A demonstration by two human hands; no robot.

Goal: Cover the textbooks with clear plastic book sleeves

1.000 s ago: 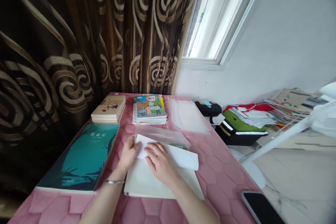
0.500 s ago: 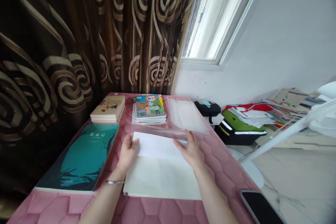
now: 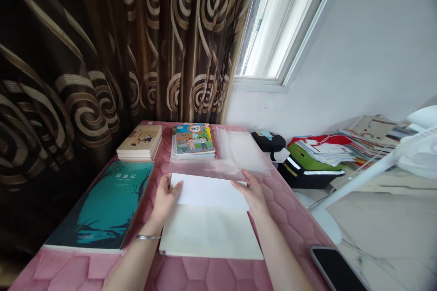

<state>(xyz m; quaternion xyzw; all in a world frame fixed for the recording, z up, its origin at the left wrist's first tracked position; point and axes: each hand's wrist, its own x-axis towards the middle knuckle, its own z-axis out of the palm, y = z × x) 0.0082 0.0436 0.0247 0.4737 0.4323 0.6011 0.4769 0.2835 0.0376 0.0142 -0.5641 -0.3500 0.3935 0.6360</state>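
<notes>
A book [image 3: 211, 232] lies on the pink padded table cover, a pale cream page facing up. Along its far side a white flap [image 3: 209, 192] is raised. My left hand [image 3: 167, 194] pinches the flap's left edge, thumb on top and fingers behind. On the other side, my right hand [image 3: 253, 193] grips the right edge in the same way. A clear plastic sheet [image 3: 208, 168] stretches just beyond the flap, between it and the stacked books. Whether the flap is inside the plastic, I cannot tell.
A teal book [image 3: 105, 204] lies left, below a stack of beige books [image 3: 140, 143]. Colourful textbooks [image 3: 194, 142] stand at the back beside more clear plastic sheets [image 3: 241, 148]. A phone [image 3: 336, 267] sits at the front right, near a white fan [image 3: 368, 177].
My right hand has shifted slightly right, and its thumb now lies nearer the flap's right edge. The flap's right side shows more fully. My left hand has barely moved.
</notes>
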